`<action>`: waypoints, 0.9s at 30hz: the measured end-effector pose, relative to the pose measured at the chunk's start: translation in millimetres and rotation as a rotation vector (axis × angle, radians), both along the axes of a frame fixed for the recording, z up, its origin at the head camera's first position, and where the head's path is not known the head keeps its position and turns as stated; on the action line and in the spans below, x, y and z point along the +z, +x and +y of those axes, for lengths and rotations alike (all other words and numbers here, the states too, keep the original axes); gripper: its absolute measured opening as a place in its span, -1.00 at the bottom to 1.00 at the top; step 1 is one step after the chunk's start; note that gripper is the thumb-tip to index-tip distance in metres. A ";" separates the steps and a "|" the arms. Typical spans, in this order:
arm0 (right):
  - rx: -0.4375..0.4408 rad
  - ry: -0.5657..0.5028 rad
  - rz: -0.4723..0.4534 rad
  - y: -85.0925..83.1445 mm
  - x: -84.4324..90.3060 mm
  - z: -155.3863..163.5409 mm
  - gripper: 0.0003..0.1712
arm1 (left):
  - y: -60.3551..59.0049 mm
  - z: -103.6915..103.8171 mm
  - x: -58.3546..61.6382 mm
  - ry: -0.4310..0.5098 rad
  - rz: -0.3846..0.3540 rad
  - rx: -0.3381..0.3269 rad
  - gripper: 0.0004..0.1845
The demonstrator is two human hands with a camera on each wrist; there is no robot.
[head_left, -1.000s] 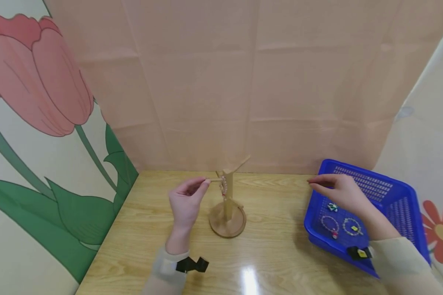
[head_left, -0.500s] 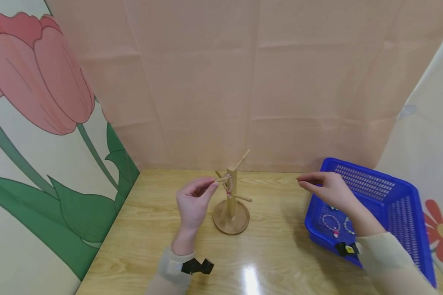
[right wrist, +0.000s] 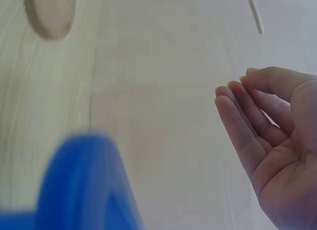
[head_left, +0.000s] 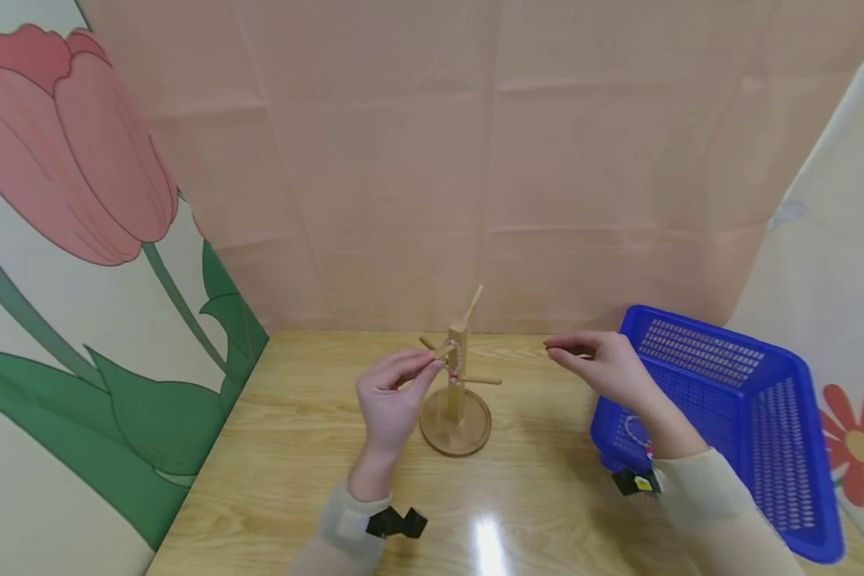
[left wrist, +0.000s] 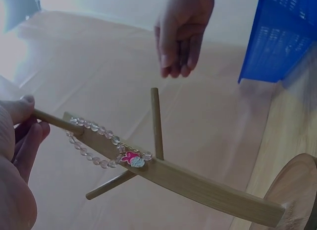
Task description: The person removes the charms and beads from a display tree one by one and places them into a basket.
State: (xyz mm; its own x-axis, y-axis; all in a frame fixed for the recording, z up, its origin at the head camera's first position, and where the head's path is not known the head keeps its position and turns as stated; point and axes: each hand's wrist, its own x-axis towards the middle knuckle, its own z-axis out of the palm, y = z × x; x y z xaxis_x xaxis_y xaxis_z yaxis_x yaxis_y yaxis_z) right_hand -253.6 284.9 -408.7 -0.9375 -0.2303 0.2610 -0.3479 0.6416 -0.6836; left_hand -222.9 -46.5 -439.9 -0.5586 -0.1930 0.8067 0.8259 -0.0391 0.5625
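Observation:
A wooden peg stand (head_left: 457,406) with a round base stands on the table. My left hand (head_left: 394,404) pinches the end of one upper peg (left wrist: 57,122) between thumb and fingers. On that peg, close to the post (left wrist: 208,185), hangs a bracelet (left wrist: 115,140) of clear pinkish beads with a pink-and-white charm (left wrist: 132,159). Other pegs, such as the one (left wrist: 156,121) pointing toward my right hand, look bare. My right hand (head_left: 608,372) is in the air between stand and basket, fingers loosely bent, thumb close to them; its palm (right wrist: 297,175) holds nothing.
A blue plastic basket (head_left: 756,344) stands at the right of the table, partly under my right forearm. A beaded bracelet (head_left: 635,432) shows inside it; the forearm hides other contents. A pinkish cloth (head_left: 374,200) hangs behind the table (head_left: 295,432).
The stand has turned and shifted slightly right, its lower peg swinging out to the right, with my left hand moving along on its peg. My right hand has moved left from the basket toward the stand.

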 end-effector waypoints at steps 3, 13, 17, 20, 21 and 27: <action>0.016 -0.030 0.000 -0.8 -0.6 -9.0 -0.73 | -0.5 4.2 1.6 -0.011 0.034 0.010 -0.85; 0.040 -0.075 -0.012 -4.6 1.9 -22.8 -0.72 | -2.9 22.9 4.3 -0.052 0.072 0.101 -0.88; 0.040 -0.099 -0.007 -7.1 0.0 -26.1 -0.72 | -3.9 30.7 4.3 -0.059 0.070 0.142 -0.87; 0.036 -0.114 -0.001 -7.3 -1.1 -29.0 -0.73 | -3.2 35.0 3.8 -0.074 0.085 0.140 -0.86; 0.035 -0.119 -0.001 -6.8 -0.8 -30.0 -0.74 | -2.9 35.8 3.8 -0.077 0.093 0.129 -0.85; 0.033 -0.148 0.004 -2.8 2.0 -37.0 -0.72 | -6.9 24.5 -3.5 -0.037 0.052 0.073 -0.83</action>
State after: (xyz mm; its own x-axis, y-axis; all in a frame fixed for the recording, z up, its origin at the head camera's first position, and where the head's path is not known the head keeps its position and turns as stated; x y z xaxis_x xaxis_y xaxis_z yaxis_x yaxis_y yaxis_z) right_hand -256.4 247.9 -406.7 -0.9288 -0.2200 0.2982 -0.3703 0.5218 -0.7685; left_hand -229.8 -22.1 -443.4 -0.5009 -0.2014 0.8417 0.8541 0.0422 0.5184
